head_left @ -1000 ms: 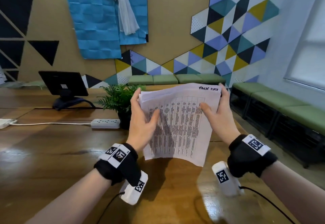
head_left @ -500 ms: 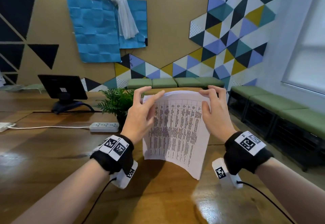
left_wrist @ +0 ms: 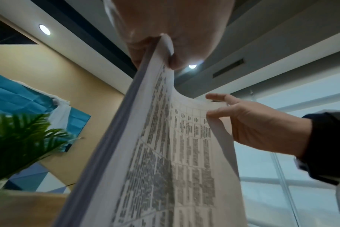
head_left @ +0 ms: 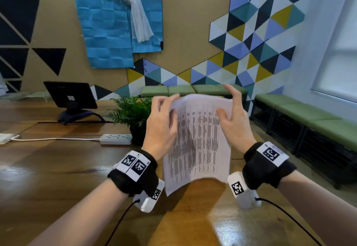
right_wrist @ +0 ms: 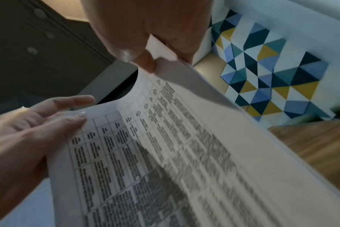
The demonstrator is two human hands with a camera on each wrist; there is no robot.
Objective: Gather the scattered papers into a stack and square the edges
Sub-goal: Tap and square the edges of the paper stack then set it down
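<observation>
The stack of printed papers (head_left: pixel 197 141) is held upright above the bench (head_left: pixel 58 178), its lower edge hanging just clear of the wood, and this is likely so the sheets can be dropped or tapped on that edge to bring them level. No loose sheets show elsewhere on the bench in the head view, so the gathering looks done and the squaring is the step in hand.

The left hand (head_left: pixel 161 128) is at the stack's upper left corner. In the left wrist view its thumb and fingers (left_wrist: pixel 177 61) pinch the top of the sheaf, front and back. The right hand (head_left: pixel 231 122) is at the upper right corner. The right wrist view shows its thumb on the printed face and its fingers (right_wrist: pixel 177 46) behind the sheets, a light pinch, while the head view has the index finger raised and nearly straight above the top edge. Both wrists are lifted, palms turned toward each other, forearms rising from below the stack.

Between the two sets of fingers the top edge bows toward the person, so the hold looks loose enough to let the sheets slide. Beyond the left fingers stand a potted plant (head_left: pixel 133 114) and a power strip (head_left: pixel 116 139).
</observation>
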